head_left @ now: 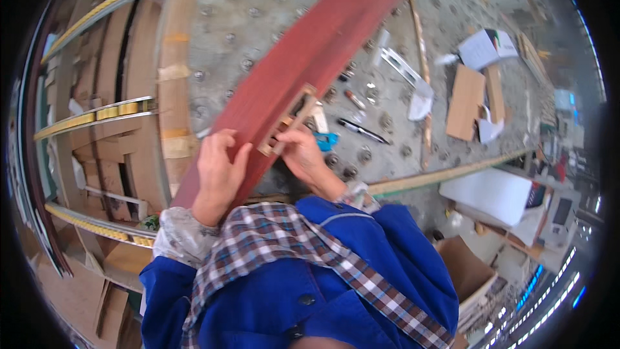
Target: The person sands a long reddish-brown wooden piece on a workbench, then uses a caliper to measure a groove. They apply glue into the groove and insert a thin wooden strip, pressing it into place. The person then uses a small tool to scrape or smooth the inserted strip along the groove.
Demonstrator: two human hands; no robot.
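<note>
A long dark-red panel with a lengthwise groove slants from beside my lap toward the far right. Set along its right edge is a narrow tan rectangular frame around an opening. My left hand rests on the panel's left side, thumb and fingers apart, holding nothing. At the near end of the frame, my right hand has its fingers curled against the frame's side, the fingertips partly inside the opening. Close to the right hand lie a blue plastic piece and a black marker pen.
The grey worktop is studded with metal ball rollers. Rightward lie a slotted metal plate, cardboard pieces and a white box. A rack with yellow roller rails stands left. An open carton is at lower right.
</note>
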